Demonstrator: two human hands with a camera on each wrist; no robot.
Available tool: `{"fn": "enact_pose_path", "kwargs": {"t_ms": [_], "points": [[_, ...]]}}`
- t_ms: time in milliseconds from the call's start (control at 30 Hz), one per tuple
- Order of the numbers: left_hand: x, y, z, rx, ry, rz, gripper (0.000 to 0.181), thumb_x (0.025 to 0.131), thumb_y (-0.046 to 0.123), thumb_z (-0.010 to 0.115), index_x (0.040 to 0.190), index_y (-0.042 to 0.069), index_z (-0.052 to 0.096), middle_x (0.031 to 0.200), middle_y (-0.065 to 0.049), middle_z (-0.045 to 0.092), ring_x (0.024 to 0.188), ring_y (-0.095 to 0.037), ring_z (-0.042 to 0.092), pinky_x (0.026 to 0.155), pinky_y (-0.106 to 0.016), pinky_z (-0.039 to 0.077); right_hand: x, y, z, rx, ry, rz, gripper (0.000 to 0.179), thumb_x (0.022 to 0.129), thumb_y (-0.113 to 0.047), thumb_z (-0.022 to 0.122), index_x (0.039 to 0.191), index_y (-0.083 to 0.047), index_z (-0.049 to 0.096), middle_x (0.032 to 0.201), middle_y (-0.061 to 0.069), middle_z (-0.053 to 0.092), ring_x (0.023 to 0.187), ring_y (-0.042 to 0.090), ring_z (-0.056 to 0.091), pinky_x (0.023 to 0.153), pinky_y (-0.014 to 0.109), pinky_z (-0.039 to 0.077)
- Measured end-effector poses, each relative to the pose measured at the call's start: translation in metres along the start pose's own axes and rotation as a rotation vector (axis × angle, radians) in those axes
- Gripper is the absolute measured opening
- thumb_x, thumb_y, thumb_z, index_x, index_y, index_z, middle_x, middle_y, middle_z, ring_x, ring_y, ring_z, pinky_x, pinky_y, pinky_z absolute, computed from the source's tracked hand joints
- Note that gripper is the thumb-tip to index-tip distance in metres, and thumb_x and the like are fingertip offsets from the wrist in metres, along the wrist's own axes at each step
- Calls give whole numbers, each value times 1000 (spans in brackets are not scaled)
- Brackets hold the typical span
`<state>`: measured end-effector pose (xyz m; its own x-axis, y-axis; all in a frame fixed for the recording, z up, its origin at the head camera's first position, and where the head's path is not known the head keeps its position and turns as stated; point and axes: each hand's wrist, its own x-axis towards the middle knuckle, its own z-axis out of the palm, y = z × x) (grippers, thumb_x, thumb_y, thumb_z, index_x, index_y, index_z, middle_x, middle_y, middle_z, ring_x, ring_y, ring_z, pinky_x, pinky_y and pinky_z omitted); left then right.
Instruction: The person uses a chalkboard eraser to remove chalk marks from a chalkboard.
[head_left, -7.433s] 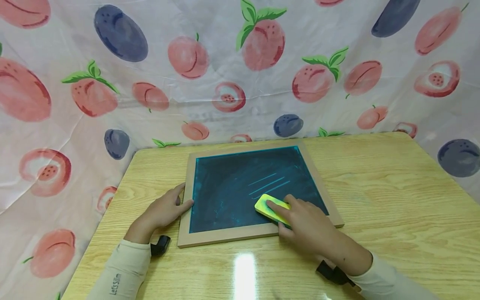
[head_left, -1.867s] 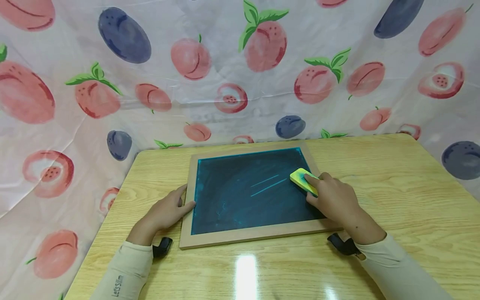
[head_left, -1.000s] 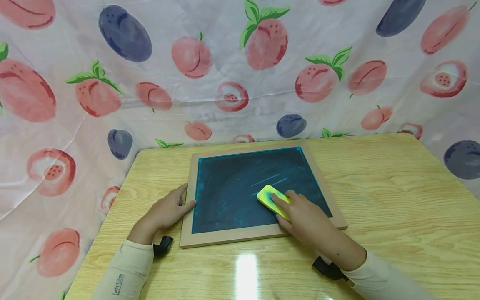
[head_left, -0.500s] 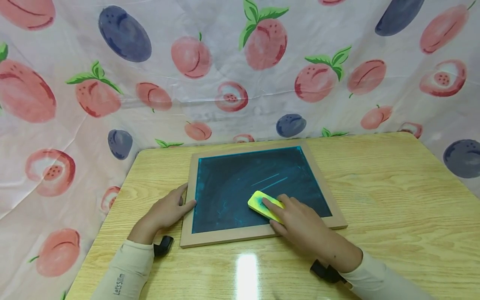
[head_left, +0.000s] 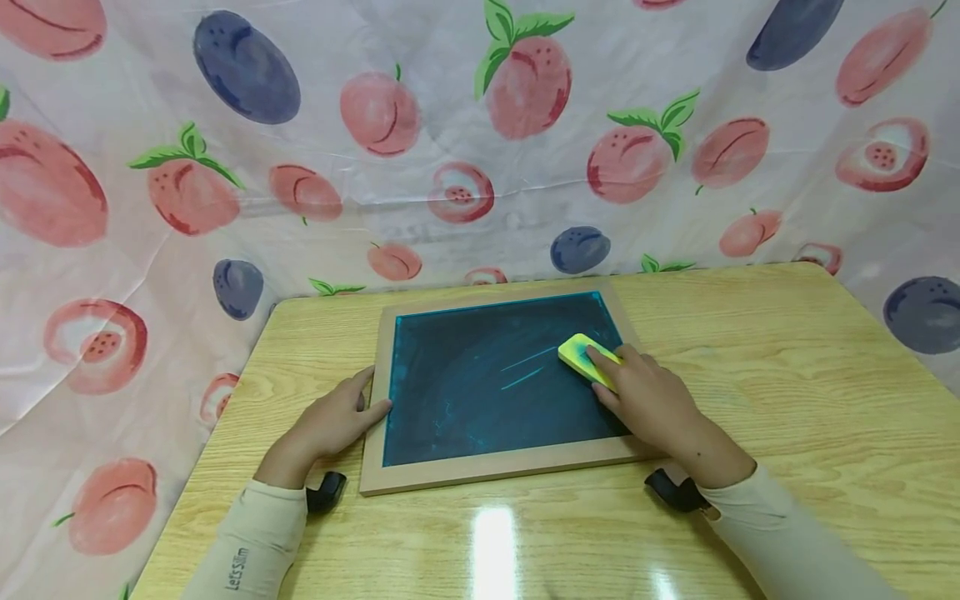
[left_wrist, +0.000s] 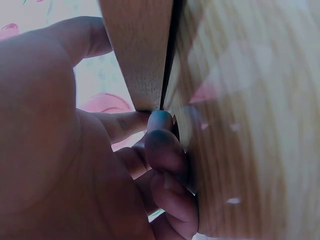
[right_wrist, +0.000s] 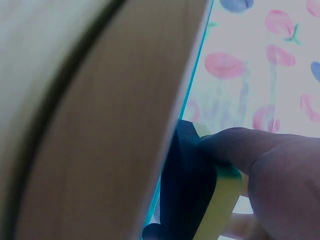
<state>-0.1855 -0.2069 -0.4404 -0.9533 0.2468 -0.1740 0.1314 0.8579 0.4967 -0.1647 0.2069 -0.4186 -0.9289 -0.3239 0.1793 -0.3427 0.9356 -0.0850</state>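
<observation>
A small chalkboard (head_left: 480, 425) in a light wooden frame lies on the table. My left hand (head_left: 333, 421) grips its left edge, thumb on top of the frame; the left wrist view shows the other fingers (left_wrist: 165, 150) curled low against the frame's side. In my right hand (head_left: 652, 396) is a yellow chalkboard eraser (head_left: 576, 357), pinched by its sides with the index finger laid along its blue-smudged top. Its dark felt (right_wrist: 187, 185) faces the board, near the right side. Two slanting blue chalk lines (head_left: 522, 379) run left of the eraser; the upper one reaches its edge.
Blue chalk smudges (head_left: 450, 417) mark the board's lower left. The wood-grain table (head_left: 780, 367) extends right of the board and in front of it. A fruit-print cloth (head_left: 525, 200) hangs behind and at both sides. Black wrist mounts (head_left: 326, 493) sit under both wrists.
From the lower middle of the board, my right hand has swept the eraser up and right. Three chalk lines have become two, and the lower one is shorter. My left hand stays put.
</observation>
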Motion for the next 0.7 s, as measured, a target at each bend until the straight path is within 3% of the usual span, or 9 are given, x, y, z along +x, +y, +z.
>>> {"fn": "enact_pose_path", "kwargs": {"t_ms": [100,167,433,700], "points": [[-1,-1,0,-9,8,7,77,89,58,44,148,17,19,139,-8,42,121,-26,48,91,-48,42,2,8,-2,1,-5,44,52,89,-30,60,137,-13,46,111,23,53,86,34,59,59,45,50],[-1,-1,0,-26,8,20,75,90,57,45,148,17,19,142,-7,39,125,-27,45,93,-50,40,2,10,-3,2,-12,64,53,89,-30,59,137,-12,46,113,24,53,88,35,59,60,47,50],[0,-3,1,-32,13,16,74,89,57,45,148,20,19,141,-5,41,123,-25,46,93,-49,40,3,11,-4,7,-27,86,52,90,-30,59,137,-13,46,113,24,52,87,35,58,57,46,50],[1,-2,1,-22,1,5,77,88,60,44,148,21,17,141,-5,41,123,-25,46,93,-49,40,5,10,-2,29,31,53,48,89,-30,60,133,-12,51,129,21,45,90,39,60,65,52,50]]}}
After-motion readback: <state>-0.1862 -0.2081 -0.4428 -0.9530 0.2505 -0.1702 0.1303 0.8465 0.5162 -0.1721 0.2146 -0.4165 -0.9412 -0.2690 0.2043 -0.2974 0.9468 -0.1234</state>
